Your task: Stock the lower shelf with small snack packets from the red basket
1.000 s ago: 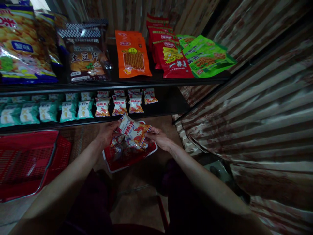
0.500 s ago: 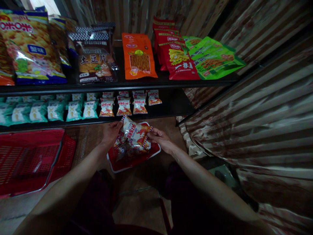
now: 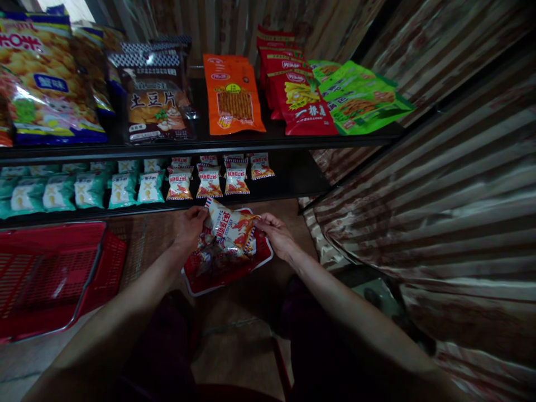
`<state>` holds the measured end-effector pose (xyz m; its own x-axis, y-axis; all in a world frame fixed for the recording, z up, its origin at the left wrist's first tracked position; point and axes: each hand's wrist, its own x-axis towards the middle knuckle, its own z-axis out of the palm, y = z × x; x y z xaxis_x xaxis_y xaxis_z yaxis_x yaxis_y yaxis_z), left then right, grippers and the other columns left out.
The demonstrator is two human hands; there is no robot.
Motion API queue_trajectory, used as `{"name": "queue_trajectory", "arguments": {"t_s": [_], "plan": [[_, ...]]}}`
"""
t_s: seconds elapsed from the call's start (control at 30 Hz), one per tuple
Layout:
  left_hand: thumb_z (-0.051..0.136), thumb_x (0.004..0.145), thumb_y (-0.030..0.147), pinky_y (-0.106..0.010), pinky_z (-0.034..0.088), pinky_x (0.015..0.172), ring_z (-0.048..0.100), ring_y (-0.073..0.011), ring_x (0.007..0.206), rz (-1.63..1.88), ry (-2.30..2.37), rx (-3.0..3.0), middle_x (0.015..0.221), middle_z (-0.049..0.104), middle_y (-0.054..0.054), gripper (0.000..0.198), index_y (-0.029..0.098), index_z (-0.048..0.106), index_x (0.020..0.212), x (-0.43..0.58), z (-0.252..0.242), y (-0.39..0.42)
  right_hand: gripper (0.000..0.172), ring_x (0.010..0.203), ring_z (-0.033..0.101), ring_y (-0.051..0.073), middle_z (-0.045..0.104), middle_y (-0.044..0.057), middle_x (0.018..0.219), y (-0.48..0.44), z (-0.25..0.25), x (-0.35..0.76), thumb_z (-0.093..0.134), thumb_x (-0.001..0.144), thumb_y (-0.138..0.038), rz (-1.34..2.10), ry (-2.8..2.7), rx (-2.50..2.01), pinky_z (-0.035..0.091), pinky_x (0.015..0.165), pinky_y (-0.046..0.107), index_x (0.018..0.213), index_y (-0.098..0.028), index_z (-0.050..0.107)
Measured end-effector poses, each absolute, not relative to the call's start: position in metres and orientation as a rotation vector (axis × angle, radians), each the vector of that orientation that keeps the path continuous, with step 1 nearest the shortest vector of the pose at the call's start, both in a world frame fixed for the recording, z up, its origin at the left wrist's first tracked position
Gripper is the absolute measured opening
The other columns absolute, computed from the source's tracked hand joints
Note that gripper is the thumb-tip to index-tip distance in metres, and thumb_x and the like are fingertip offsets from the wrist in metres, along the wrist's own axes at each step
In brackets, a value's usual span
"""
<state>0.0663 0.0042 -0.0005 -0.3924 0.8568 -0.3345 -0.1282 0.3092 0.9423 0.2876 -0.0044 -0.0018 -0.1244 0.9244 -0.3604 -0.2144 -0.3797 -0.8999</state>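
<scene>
Between my hands is a small white and orange snack bag (image 3: 230,224) with red lettering and a shrimp picture, tilted with its right end lower. My left hand (image 3: 190,226) pinches its upper left end. Closed on its right end is my right hand (image 3: 275,233), thumb on top. Directly beneath, a red basket with a white rim (image 3: 228,283) sits on the floor and holds several similar bags (image 3: 213,259). Just beyond my hands, matching snack bags (image 3: 209,181) stand in short rows on the lower shelf.
Teal and white packets (image 3: 90,190) line the lower shelf (image 3: 293,176) at left. Larger snack bags, among them an orange one (image 3: 234,95) and a brown one (image 3: 154,95), stand on the upper shelf. A red shopping basket (image 3: 58,273) is at left; a striped curtain (image 3: 452,184) hangs right.
The view has shifted slightly, so the shelves appear a little further left. Both hands still hold the same snack bag above the basket, with little movement.
</scene>
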Motion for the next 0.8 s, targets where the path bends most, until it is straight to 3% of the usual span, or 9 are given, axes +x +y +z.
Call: {"name": "queue_trajectory", "arguments": {"t_s": [0.43,0.63,0.8], "plan": [[0.074,0.051,0.034,-0.023,0.039,0.046,0.049,-0.0105,0.046,1.275,1.483,0.523,0.054,0.058,0.004,0.024,0.017,0.064,0.065,0.071,0.002,0.005,0.044,0.048,0.042,0.005,0.047,-0.009,0.052,-0.002,-0.004,0.286,0.084,0.048,-0.049,1.602,-0.846,-1.266,0.043,0.050,0.020,0.062,-0.019,0.055],[0.074,0.048,0.031,-0.025,0.043,0.055,0.054,-0.0124,0.052,1.154,1.391,0.608,0.057,0.062,0.001,0.020,0.018,0.066,0.061,0.067,-0.003,0.006,0.040,0.055,0.050,0.008,0.056,-0.006,0.061,-0.001,-0.001,0.292,0.083,0.049,-0.045,1.577,-0.823,-1.316,0.044,0.048,0.020,0.069,-0.020,0.059],[0.073,0.050,0.027,-0.027,0.046,0.063,0.059,-0.0147,0.061,1.068,1.397,0.774,0.065,0.067,0.000,0.017,0.019,0.068,0.065,0.060,-0.005,0.006,0.036,0.062,0.054,0.010,0.059,-0.005,0.069,0.000,0.001,0.298,0.082,0.053,-0.041,1.539,-0.882,-1.290,0.050,0.056,0.025,0.073,-0.022,0.060]]}}
